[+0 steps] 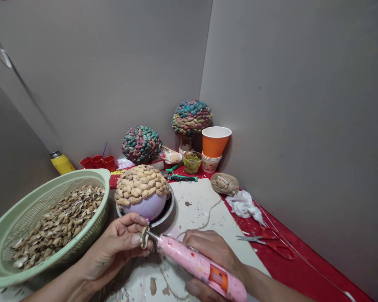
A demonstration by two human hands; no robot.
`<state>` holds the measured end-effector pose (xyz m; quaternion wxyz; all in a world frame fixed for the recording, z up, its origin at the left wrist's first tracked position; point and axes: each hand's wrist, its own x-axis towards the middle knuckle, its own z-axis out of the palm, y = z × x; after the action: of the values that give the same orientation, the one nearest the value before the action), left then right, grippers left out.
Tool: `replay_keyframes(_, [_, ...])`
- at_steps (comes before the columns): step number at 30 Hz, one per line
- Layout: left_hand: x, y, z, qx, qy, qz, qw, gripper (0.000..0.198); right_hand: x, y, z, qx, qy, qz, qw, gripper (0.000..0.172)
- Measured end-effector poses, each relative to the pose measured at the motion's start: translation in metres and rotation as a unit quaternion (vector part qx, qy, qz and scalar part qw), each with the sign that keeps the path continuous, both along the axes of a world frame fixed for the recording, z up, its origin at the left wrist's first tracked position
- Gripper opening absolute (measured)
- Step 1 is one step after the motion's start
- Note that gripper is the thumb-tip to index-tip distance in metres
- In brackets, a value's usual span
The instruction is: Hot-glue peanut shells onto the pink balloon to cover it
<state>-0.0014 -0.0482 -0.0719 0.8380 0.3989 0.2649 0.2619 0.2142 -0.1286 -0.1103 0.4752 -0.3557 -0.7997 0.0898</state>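
Observation:
Pinched between the fingertips of my left hand point(121, 239) is a peanut shell point(144, 237). My right hand point(212, 251) is wrapped round a pink hot glue gun point(189, 258), its metal nozzle touching or very near the shell. Just beyond them, a purple balloon point(148, 206) rests in a metal bowl point(171, 205), its upper part covered with rows of peanut shells point(141, 184). To the left stands a green colander point(102, 209) holding many loose shells point(63, 222).
Scissors point(264, 241) and twine point(225, 183) lie on the right, beside white crumpled plastic point(245, 205). Two coloured shell-covered balls point(141, 144), an orange cup point(216, 142), pliers point(179, 178), red cups point(97, 161) and a yellow bottle point(62, 163) stand towards the walls.

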Motion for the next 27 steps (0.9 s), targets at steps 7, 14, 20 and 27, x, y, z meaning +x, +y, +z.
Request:
replay_keyframes(7, [0.0015, 0.0018, -0.0021, 0.025, 0.006, 0.011, 1.0, 0.02, -0.0025, 0.0018, -0.0029, 0.06, 0.025, -0.009, 0.998, 0.048])
replay_keyframes(14, [0.0024, -0.0009, -0.0033, 0.041, 0.011, 0.014, 0.999, 0.02, -0.0045, 0.003, -0.002, 0.089, -0.003, -0.038, 0.995, 0.053])
replay_keyframes(20, [0.0011, -0.0009, -0.0055, 0.054, 0.016, 0.017, 0.998, 0.02, -0.0046, 0.0042, -0.0041, 0.09, -0.009, -0.047, 0.995, 0.054])
replay_keyframes(27, [0.0006, -0.0013, -0.0049, 0.054, 0.012, 0.02, 0.998, 0.02, -0.0051, 0.0035, -0.0006, 0.113, -0.03, -0.061, 0.991, 0.056])
